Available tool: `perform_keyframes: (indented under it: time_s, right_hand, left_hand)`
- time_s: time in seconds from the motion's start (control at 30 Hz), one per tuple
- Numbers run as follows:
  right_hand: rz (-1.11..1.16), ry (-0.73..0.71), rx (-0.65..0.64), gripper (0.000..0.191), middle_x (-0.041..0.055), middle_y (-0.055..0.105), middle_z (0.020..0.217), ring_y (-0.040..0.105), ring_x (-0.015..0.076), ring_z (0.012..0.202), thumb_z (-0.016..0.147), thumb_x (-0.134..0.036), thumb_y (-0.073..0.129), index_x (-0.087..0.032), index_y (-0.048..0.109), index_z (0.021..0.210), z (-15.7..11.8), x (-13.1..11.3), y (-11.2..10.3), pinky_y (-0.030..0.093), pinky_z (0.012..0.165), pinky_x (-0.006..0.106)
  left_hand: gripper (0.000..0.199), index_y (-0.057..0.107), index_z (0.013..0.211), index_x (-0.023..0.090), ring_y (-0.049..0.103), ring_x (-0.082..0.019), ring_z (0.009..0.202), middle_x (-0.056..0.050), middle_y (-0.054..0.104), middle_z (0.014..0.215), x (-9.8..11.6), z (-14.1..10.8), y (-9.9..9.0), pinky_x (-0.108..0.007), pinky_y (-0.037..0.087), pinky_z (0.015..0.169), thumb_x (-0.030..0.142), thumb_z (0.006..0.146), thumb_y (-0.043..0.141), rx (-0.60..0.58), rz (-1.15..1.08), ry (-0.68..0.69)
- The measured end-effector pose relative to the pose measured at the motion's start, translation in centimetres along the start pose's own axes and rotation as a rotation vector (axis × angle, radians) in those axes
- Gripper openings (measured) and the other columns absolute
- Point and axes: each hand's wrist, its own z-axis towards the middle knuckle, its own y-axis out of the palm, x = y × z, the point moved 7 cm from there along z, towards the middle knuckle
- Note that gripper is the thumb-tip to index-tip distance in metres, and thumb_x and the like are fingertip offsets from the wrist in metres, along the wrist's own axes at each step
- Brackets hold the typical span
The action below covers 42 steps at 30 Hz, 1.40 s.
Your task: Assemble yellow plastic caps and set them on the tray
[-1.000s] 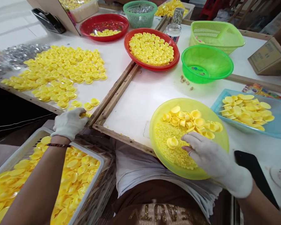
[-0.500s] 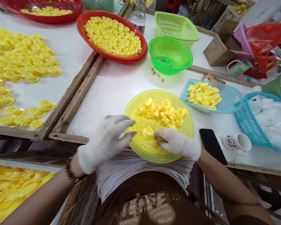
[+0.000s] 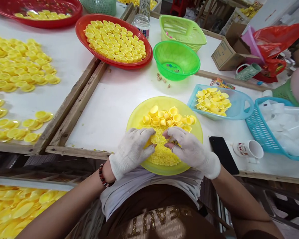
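My left hand (image 3: 136, 147), in a white glove with bare fingertips, pinches a small yellow plastic cup (image 3: 154, 138) with a flat rim. Facing it from the right, my right hand (image 3: 189, 147) has curled fingers; something small shows between finger and thumb, too hidden to name. Both hands are over a yellow translucent bowl (image 3: 137, 114) in my lap at the table edge. Small pale-yellow beads (image 3: 161, 157) cover the bowl's near part. Loose yellow cups (image 3: 173, 116) are heaped along its far side.
To the right stand a blue scoop tray (image 3: 239, 106) of yellow discs, a black phone (image 3: 223, 154), a mug (image 3: 249, 149) and a blue basket (image 3: 266, 127). Beyond are a green basin (image 3: 176, 59) and a red tray (image 3: 114, 64) of cups. Wooden strips (image 3: 74, 99) divide the table.
My left hand has come in from the left to the bowl's middle and now grips a cup. My right hand has lifted slightly and faces it. The view has shifted a little.
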Motion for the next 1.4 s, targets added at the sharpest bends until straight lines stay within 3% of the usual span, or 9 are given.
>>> perform_keyframes:
  time_s: [0.2,0.27,0.4,0.47,0.63,0.83,0.97,1.23,1.4]
  right_hand:
    - [-0.263,0.134,-0.362,0.010,0.0067,0.065,0.098,0.063,0.0209,0.089,0.090,-0.014,0.058,-0.018,0.063,0.097,-2.3,2.0,2.4,0.051,0.079,0.036]
    - [-0.268,0.158,-0.330,0.007,0.0074,0.065,0.100,0.062,0.0211,0.088,0.092,-0.021,0.059,-0.019,0.063,0.097,-2.2,1.8,2.3,0.049,0.077,0.036]
    - [-0.045,0.266,-0.060,0.021,0.0008,0.064,0.085,0.060,0.0160,0.075,0.093,-0.037,0.062,-0.021,0.057,0.106,-0.8,1.2,0.3,0.045,0.068,0.031]
    - [0.081,0.296,-0.053,0.023,-0.0041,0.059,0.074,0.054,0.0128,0.066,0.091,-0.037,0.066,-0.022,0.056,0.104,0.0,1.0,0.3,0.042,0.064,0.029]
    - [0.229,0.297,-0.112,0.013,-0.0051,0.056,0.074,0.048,0.0103,0.065,0.088,-0.030,0.065,-0.021,0.059,0.093,0.9,1.1,1.3,0.039,0.062,0.027]
    - [0.586,0.394,-0.133,0.013,-0.0029,0.061,0.078,0.061,0.0102,0.065,0.092,-0.030,0.061,-0.019,0.060,0.098,0.0,1.8,1.4,0.050,0.061,0.025]
    - [0.690,0.432,-0.148,0.017,-0.0017,0.062,0.076,0.063,0.0093,0.062,0.096,-0.034,0.057,-0.017,0.060,0.092,-0.1,1.7,0.8,0.053,0.057,0.022]
    - [0.662,0.387,-0.128,0.024,-0.0002,0.065,0.082,0.067,0.0105,0.069,0.095,-0.023,0.053,-0.017,0.067,0.113,0.0,2.0,1.4,0.057,0.064,0.025]
    - [0.730,0.421,-0.068,0.036,0.0007,0.067,0.081,0.067,0.0118,0.068,0.097,-0.026,0.051,-0.015,0.061,0.130,-0.8,2.4,0.8,0.058,0.067,0.028]
  left_hand:
    - [0.031,0.057,0.119,0.019,0.068,-0.019,0.099,-0.003,0.070,0.113,0.1,-0.3,-1.1,-0.033,0.054,0.089,0.018,0.089,0.065,0.153,-0.219,0.014]
    - [0.028,0.057,0.114,0.019,0.068,-0.020,0.097,-0.003,0.070,0.110,0.4,-0.2,-1.4,-0.033,0.054,0.087,0.015,0.087,0.064,0.160,-0.208,0.022]
    - [0.021,0.055,0.107,0.017,0.066,-0.025,0.090,-0.007,0.068,0.100,1.7,0.2,-1.4,-0.040,0.054,0.078,0.016,0.087,0.061,0.163,-0.036,0.073]
    - [0.013,0.055,0.103,0.017,0.065,-0.024,0.087,-0.007,0.067,0.096,2.4,0.2,-1.1,-0.039,0.054,0.075,0.018,0.091,0.058,0.169,-0.053,0.096]
    - [0.018,0.057,0.110,0.018,0.067,-0.020,0.098,-0.007,0.068,0.107,2.8,0.2,-0.5,-0.034,0.056,0.085,0.016,0.092,0.056,0.174,-0.323,0.068]
    - [0.030,0.056,0.116,0.018,0.068,-0.019,0.100,-0.009,0.067,0.117,0.6,0.5,0.8,-0.035,0.059,0.089,0.016,0.087,0.062,-0.003,-0.775,-0.211]
    - [0.035,0.051,0.122,0.017,0.070,-0.019,0.094,-0.013,0.065,0.124,0.7,0.6,1.6,-0.034,0.062,0.082,0.020,0.089,0.060,-0.115,-1.070,-0.238]
    - [0.027,0.058,0.118,0.019,0.068,-0.023,0.105,-0.008,0.070,0.115,1.5,0.5,0.1,-0.041,0.058,0.094,0.019,0.091,0.060,0.128,-0.339,-0.030]
    - [0.036,0.054,0.127,0.019,0.068,-0.021,0.107,-0.009,0.068,0.122,0.8,0.6,0.1,-0.038,0.058,0.095,0.018,0.092,0.059,0.129,-0.476,-0.053]
